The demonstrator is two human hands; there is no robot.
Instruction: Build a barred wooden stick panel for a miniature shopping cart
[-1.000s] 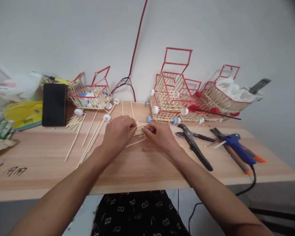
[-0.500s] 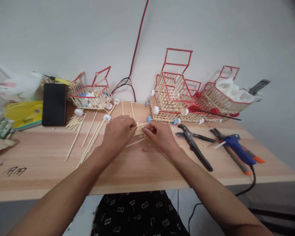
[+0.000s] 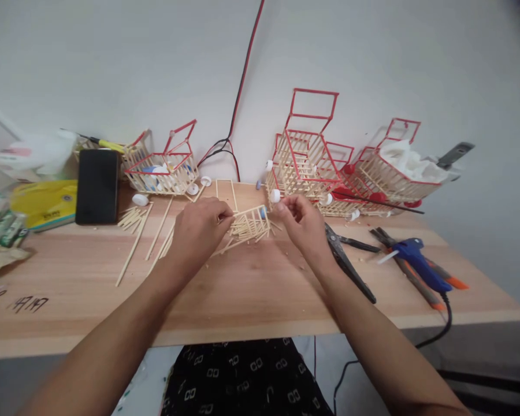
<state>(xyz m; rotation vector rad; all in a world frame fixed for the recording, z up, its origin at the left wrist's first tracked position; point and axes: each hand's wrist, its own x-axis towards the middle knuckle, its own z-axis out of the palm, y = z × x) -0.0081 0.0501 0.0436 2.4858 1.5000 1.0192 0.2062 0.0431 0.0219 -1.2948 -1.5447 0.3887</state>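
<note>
My left hand (image 3: 203, 228) pinches the left end of a small frame of thin wooden sticks (image 3: 255, 215), which is held over a pile of short sticks (image 3: 247, 230) on the wooden table. Right of the frame, my right hand (image 3: 302, 222) is closed with thumb and fingertips together near its right end; what is between them is too small to make out. A thin rectangular stick frame (image 3: 225, 182) lies behind my left hand. Longer sticks (image 3: 132, 251) lie to the left.
Stick carts with red rims (image 3: 307, 156) stand at the back right, another cart (image 3: 162, 173) at the back left. A black phone (image 3: 97, 186) is at left. Black cutters (image 3: 349, 266), pliers (image 3: 424, 286) and a blue glue gun (image 3: 416, 260) lie at right.
My hands have moved apart, the right one going right and slightly up, the left one slightly left. The small stick frame now shows between them, tilted over the pile.
</note>
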